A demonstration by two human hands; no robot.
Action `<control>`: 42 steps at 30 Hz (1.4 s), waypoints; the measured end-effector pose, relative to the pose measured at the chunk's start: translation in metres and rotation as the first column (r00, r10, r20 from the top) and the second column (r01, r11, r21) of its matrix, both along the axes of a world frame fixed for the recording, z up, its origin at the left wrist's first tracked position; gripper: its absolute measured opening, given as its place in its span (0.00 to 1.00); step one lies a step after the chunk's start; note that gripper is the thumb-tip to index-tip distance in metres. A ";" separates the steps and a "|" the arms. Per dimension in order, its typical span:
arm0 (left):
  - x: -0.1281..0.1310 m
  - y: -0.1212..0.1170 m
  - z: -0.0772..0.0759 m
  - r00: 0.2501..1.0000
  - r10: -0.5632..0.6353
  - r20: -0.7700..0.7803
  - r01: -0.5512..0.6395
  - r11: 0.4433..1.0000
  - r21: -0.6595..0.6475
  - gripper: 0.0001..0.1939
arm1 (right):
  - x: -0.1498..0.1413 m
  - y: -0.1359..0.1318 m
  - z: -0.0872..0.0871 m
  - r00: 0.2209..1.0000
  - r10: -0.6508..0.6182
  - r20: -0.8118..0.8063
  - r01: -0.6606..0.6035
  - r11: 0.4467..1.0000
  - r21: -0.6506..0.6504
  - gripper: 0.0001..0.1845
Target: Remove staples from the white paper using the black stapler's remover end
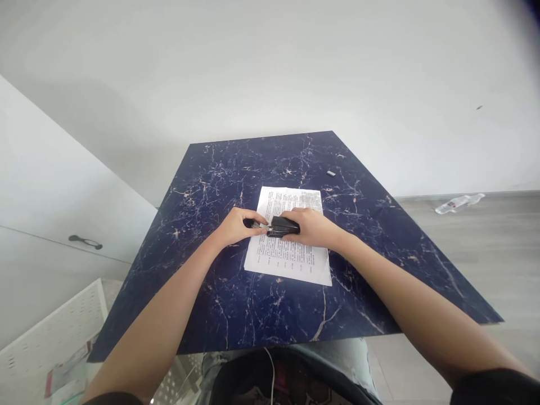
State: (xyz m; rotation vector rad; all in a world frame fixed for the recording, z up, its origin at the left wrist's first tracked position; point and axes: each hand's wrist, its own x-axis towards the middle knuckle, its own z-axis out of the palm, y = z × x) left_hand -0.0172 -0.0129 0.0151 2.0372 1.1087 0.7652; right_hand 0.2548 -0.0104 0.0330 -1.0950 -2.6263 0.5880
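Over the middle of a printed paper sheet [291, 264], a black stapler [286, 226] lies sideways in my right hand [312, 226], its fingers wrapped round the right end. My left hand [238, 226] is at the stapler's other end, thumb and fingers pinched on a slim silver metal part [262, 225] that sticks out to the left. The fingers partly hide where this part joins the black body. Beyond the sheet, to the right, a small grey block [331, 173] that looks like a strip of staples rests on the table.
The dark blue marble-patterned table [236, 315] stands against a white wall. A clear plastic bottle [459, 203] lies on the floor at the right. At the left are a white cabinet with a dark handle [85, 242] and a white perforated rack [54, 320]. A white cable [272, 374] hangs by my lap.
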 end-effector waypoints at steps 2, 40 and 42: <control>0.001 0.000 -0.001 1.000 0.012 -0.001 -0.012 1.000 -0.001 0.08 | -0.001 0.000 0.001 1.000 -0.004 -0.005 0.004 1.000 -0.008 0.16; 0.004 -0.001 -0.002 1.000 0.004 0.023 -0.004 1.000 0.016 0.09 | 0.000 0.000 -0.001 1.000 -0.014 0.000 0.014 1.000 -0.016 0.16; 0.004 -0.001 -0.002 1.000 -0.012 0.005 0.012 1.000 0.009 0.09 | 0.000 -0.001 -0.001 1.000 -0.018 -0.001 0.018 1.000 -0.021 0.16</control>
